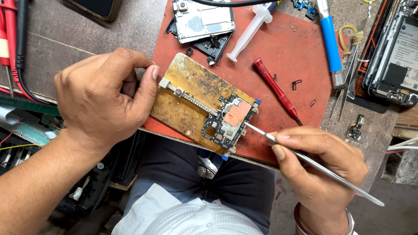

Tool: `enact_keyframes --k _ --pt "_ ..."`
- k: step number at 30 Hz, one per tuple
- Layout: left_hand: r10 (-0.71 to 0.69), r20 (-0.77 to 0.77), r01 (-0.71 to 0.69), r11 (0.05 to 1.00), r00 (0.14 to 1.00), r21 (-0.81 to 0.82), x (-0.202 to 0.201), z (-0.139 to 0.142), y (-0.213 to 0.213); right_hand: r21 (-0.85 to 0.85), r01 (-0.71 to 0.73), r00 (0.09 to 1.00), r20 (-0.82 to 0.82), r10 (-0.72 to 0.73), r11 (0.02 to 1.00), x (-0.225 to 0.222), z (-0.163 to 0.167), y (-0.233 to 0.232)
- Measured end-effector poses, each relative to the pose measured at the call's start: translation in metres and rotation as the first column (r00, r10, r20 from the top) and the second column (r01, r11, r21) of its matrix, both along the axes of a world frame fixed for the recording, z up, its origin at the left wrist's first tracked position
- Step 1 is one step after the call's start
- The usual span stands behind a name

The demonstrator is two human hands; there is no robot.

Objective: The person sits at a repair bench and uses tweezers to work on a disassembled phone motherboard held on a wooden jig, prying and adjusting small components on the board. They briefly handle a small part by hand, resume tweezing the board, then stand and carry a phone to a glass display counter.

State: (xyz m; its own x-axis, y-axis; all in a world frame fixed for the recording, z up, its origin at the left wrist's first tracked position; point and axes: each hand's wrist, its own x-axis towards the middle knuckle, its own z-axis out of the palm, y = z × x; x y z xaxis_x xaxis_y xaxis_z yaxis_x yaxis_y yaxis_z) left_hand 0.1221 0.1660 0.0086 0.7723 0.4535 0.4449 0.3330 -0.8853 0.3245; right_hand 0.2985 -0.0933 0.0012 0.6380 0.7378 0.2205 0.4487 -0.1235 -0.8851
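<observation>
- Cables (17,48), red and black, run down the far left edge of the worn grey bench (69,35).
- The left hand (102,98) lies knuckles up with fingers curled in, its thumb pressed against the left end of a stained brass-coloured holder plate (185,93); it steadies the plate without wrapping around it.
- The plate sits tilted on a rust-red mat (287,52), and a spring rod (191,99) runs across its face.
- A small dark circuit board (226,124) with a copper-coloured square patch is clamped at the plate's right end, near the bench's front edge.
- A clear plastic syringe (249,31) and a red-handled screwdriver (275,90) lie on the mat behind the board.
- The right hand (320,163) pinches slim metal tweezers (305,160) between thumb and fingers, pen-style; the tip touches the board's right edge.
- A blue-handled tool (329,41) lies further right.
- An opened phone (394,54) with a white battery label rests at the right edge.
</observation>
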Motion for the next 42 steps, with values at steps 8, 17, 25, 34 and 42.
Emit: enact_keyframes --k 8,17,25,34,42 --pt "-0.002 -0.001 0.002 1.000 1.000 0.004 -0.0006 -0.0005 0.0002 0.008 -0.012 1.000 0.007 0.012 1.000 0.0001 0.0011 0.0017" --pt "0.001 0.000 -0.001 1.000 1.000 -0.001 -0.0009 -0.0019 -0.0001 0.008 0.010 1.000 -0.003 -0.010 1.000 0.0003 0.0006 0.0002" --pt "-0.005 -0.002 0.005 1.000 1.000 0.000 0.0000 -0.0021 0.0010 0.000 -0.006 1.000 0.013 0.006 1.000 0.0009 -0.0013 -0.0016" --pt "0.000 -0.004 0.000 1.000 1.000 -0.004 -0.0003 -0.0017 -0.0002 0.026 0.014 0.999 -0.032 -0.013 1.000 0.0008 0.0005 0.0001" --pt "-0.001 -0.001 0.001 1.000 1.000 0.015 -0.0005 0.0003 -0.0004 -0.015 -0.012 1.000 0.018 0.012 1.000 0.0015 -0.0022 -0.0038"
